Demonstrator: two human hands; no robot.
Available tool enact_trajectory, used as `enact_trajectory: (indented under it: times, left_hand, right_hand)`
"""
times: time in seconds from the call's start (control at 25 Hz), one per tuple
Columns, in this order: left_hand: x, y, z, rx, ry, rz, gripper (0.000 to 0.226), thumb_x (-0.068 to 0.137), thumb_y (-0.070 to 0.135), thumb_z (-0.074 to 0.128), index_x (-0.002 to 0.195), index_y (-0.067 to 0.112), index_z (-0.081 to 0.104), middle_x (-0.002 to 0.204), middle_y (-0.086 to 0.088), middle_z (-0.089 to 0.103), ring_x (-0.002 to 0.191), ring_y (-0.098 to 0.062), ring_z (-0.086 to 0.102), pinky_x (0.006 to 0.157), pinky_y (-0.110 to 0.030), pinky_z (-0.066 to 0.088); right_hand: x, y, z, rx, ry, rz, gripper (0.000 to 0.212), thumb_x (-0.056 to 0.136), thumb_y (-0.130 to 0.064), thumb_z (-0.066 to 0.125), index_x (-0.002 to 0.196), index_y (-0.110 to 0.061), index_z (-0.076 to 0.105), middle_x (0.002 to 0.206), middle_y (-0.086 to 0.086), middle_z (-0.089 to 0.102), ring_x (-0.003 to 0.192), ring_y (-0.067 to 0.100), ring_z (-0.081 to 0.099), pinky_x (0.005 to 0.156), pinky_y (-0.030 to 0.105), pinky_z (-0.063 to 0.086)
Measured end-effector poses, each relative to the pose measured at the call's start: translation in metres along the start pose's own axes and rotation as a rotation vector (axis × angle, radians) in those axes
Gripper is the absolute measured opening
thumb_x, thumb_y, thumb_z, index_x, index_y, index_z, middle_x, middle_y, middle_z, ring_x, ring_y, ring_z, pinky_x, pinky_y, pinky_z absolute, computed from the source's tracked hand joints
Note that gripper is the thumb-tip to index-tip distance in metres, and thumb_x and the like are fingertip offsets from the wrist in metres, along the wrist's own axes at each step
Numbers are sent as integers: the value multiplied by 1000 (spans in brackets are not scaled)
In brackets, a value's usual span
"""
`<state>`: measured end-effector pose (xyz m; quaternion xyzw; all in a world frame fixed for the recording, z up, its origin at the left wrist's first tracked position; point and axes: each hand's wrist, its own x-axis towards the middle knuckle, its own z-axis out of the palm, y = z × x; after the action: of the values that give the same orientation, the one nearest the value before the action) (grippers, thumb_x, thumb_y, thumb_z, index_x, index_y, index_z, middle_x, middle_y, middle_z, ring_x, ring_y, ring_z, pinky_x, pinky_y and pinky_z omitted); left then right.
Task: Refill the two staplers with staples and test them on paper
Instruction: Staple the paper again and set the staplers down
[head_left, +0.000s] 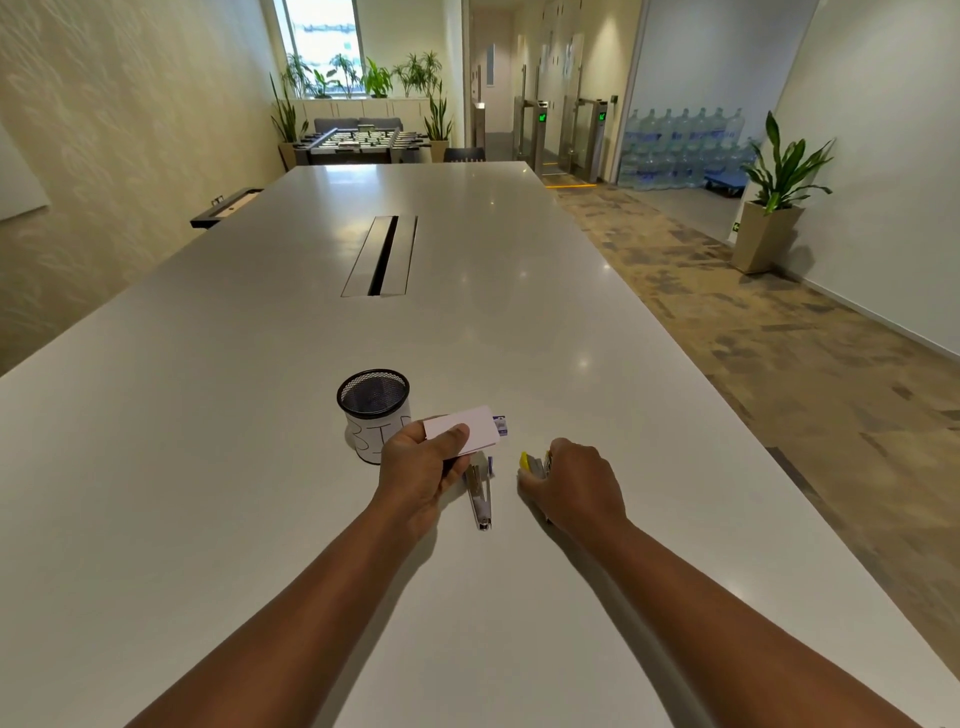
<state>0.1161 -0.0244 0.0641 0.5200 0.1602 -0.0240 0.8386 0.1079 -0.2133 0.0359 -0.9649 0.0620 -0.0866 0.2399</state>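
Two bare forearms reach forward over a long white table (208, 415). The left hand (423, 465) is closed around a small stack of white paper (462, 428), thumb on top, lifting it just above the tabletop. Under and just right of that hand lies an opened silver stapler (479, 496), its blue end toward the far side. The right hand (576, 483) is curled over a yellow stapler (534, 465) resting on the table, gripping it from above. A small blue staple box (501, 425) peeks out behind the paper. Just left stands a black mesh cup (373, 410) with a handwritten paper label.
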Motion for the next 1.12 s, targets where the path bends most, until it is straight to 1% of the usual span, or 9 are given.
enact_trajectory:
  times: [0.16, 0.24, 0.32, 0.4, 0.6, 0.72, 0.88, 1.04, 1.12]
  left_hand:
    - [-2, 1, 2, 16, -15, 12, 17, 89, 2, 73, 103, 11, 72, 102, -13, 78, 84, -18, 77, 61, -22, 58]
    - [-7, 5, 5, 39, -17, 32, 18, 91, 2, 71, 106, 12, 70, 106, -14, 77, 85, -20, 76, 60, -22, 58]
    - [-12, 10, 8, 94, -17, 56, 20, 93, 4, 68, 110, 15, 68, 108, -15, 74, 85, -22, 75, 58, -22, 58]
    - [-19, 15, 10, 147, -30, 79, 21, 94, 6, 65, 113, 16, 66, 108, -15, 73, 82, -25, 75, 55, -23, 58]
    - [-45, 28, 17, 224, -91, 70, 16, 98, 8, 58, 110, 8, 69, 93, -18, 77, 66, -22, 75, 50, -23, 56]
    - [-59, 32, 12, 313, -147, 8, 33, 101, 38, 55, 100, 8, 69, 67, -7, 71, 48, -15, 60, 45, -23, 47]
    - [-69, 15, -5, 644, -106, 143, 69, 89, 79, 43, 67, 15, 59, 53, 12, 52, 47, -6, 42, 51, -24, 33]
    - [-79, -16, -25, 423, -255, 205, 21, 88, 31, 78, 98, 13, 73, 79, 4, 77, 65, -8, 68, 58, -19, 51]
    - [-81, -28, -30, 359, -266, 176, 22, 87, 7, 77, 107, 14, 72, 92, -3, 80, 79, -17, 77, 64, -20, 57]
  right_hand:
    - [-1, 0, -2, -9, -45, 37, 48, 83, -59, 62, 68, -21, 37, 67, 0, 50, 67, 28, 52, 55, 33, 32]
    - [-3, -2, -8, 22, -13, 4, 46, 84, -62, 62, 76, -20, 47, 74, -1, 54, 73, 28, 55, 56, 34, 34]
    - [-7, -6, -17, 147, 42, -86, 48, 85, -53, 69, 115, -17, 61, 103, 2, 62, 96, 25, 60, 76, 36, 48]
    - [-15, -12, -29, 344, 67, -232, 62, 84, -36, 78, 139, -20, 55, 126, -1, 58, 113, 19, 55, 94, 35, 49]
    - [-32, -28, -55, 519, 181, -522, 24, 88, -12, 76, 110, -22, 75, 120, -8, 70, 115, 12, 59, 97, 24, 44]
    - [-42, -33, -60, 759, 67, -369, 21, 95, -12, 68, 94, -32, 75, 93, -18, 74, 90, 3, 66, 79, 23, 50]
    - [-59, -28, -45, 1045, -89, -122, 16, 99, -11, 63, 97, -22, 75, 84, -6, 77, 71, 6, 68, 61, 20, 52]
    - [-79, -22, -25, 1130, -208, 17, 12, 98, -14, 64, 101, -17, 76, 79, 6, 77, 63, 19, 69, 55, 37, 59]
    - [-86, -18, -18, 1132, -235, 50, 11, 98, -15, 65, 102, -13, 75, 78, 13, 77, 62, 31, 70, 57, 43, 61]
